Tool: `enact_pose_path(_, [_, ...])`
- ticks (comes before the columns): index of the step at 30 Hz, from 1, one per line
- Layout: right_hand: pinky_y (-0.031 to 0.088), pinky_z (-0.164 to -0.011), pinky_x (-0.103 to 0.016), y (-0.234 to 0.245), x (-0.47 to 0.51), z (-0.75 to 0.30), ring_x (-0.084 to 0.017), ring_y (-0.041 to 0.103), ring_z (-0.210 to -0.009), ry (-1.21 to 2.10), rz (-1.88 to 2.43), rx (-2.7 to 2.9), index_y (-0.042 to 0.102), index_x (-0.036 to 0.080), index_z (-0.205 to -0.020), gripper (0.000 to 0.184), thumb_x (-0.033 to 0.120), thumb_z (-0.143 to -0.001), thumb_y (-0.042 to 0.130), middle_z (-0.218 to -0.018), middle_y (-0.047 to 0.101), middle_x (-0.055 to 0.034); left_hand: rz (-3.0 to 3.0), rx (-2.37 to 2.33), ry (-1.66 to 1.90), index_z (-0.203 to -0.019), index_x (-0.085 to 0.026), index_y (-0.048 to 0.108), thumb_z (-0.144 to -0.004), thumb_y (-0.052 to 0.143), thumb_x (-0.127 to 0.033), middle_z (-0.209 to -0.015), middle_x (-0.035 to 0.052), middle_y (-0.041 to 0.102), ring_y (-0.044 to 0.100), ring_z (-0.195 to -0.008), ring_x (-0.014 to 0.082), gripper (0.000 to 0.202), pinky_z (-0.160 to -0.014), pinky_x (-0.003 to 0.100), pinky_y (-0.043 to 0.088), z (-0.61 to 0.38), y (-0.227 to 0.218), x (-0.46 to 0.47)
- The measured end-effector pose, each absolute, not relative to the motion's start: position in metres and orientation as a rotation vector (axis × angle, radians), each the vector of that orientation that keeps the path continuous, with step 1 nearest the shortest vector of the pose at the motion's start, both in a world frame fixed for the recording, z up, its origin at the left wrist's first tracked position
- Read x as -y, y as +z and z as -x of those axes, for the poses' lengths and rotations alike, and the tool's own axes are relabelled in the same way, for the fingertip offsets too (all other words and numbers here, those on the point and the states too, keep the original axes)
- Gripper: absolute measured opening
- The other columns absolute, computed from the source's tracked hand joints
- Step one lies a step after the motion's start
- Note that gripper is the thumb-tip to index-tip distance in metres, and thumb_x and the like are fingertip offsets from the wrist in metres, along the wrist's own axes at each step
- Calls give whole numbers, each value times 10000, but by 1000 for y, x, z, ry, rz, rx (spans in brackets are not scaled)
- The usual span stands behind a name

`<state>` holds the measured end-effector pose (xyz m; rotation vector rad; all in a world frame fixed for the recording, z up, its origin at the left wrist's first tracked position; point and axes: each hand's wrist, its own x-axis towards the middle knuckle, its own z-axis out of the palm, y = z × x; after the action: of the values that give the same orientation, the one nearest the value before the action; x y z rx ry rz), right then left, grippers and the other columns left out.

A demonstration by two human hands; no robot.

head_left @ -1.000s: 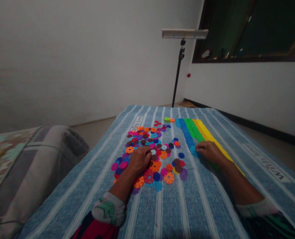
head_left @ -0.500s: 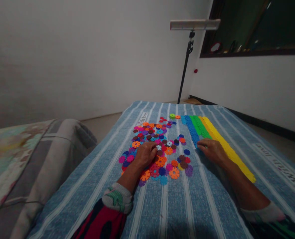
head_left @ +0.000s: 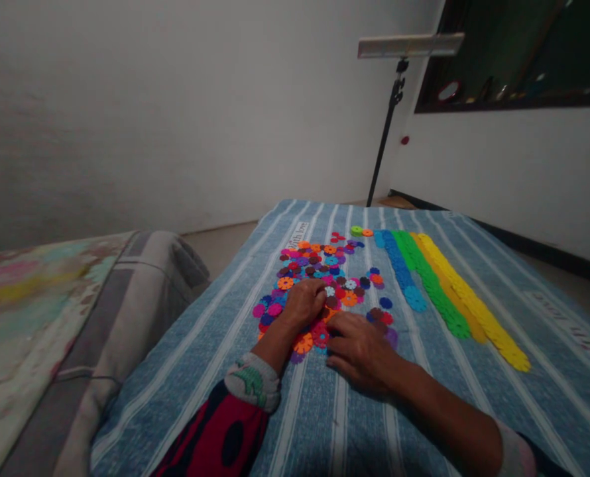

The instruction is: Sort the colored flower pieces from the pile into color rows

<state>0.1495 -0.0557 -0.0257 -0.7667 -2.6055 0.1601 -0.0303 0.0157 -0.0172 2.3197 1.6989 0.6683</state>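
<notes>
Loose notched plastic discs (head_left: 285, 283) in many colours lie scattered on the striped cloth. Over the left part of this scatter, my left hand (head_left: 305, 303) is closed with its fingers curled down; anything inside it is hidden. My right hand (head_left: 362, 348) rests palm down at the near side of the discs, fingers bent but apart, their tips by pink and orange pieces. To the right run overlapping rows of discs: a blue row (head_left: 397, 264) ending in a light blue disc (head_left: 415, 298), a green row (head_left: 434, 291), an orange row (head_left: 476, 324) and a yellow row (head_left: 478, 301).
Blue-and-white striped cloth (head_left: 185, 371) covers the table. A green disc (head_left: 356, 231) and an orange disc (head_left: 367, 233) lie at the far end. Left stands a surface draped in grey cloth (head_left: 160, 265). Behind the table is a lamp stand (head_left: 385, 132).
My right hand has left the near end of the blue row and moved left to the scattered discs. A light blue disc now shows at that row's end. My left hand stays over the scatter.
</notes>
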Motion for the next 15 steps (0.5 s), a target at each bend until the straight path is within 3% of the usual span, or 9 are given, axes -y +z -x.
enact_pose_path(6, [426, -901, -415, -32, 53, -135, -253, 514, -1038, 108, 869, 2602, 661, 171, -902, 197, 363, -863, 680, -1070, 597, -103, -2310, -1708, 681, -725, -189, 618, -832, 481, -161, -771, 30, 640, 590, -795, 178, 176, -749, 275, 417, 31, -17, -16])
enact_pose_path(15, [435, -884, -448, -38, 39, -146, -271, 537, -996, 63, 1053, 2446, 660, 170, -907, 122, 287, -896, 627, -1007, 619, -121, -2284, -1683, 696, -672, -188, 589, -829, 476, -151, -713, 21, 612, 573, -750, 167, 197, -704, 265, 404, 31, -15, -15])
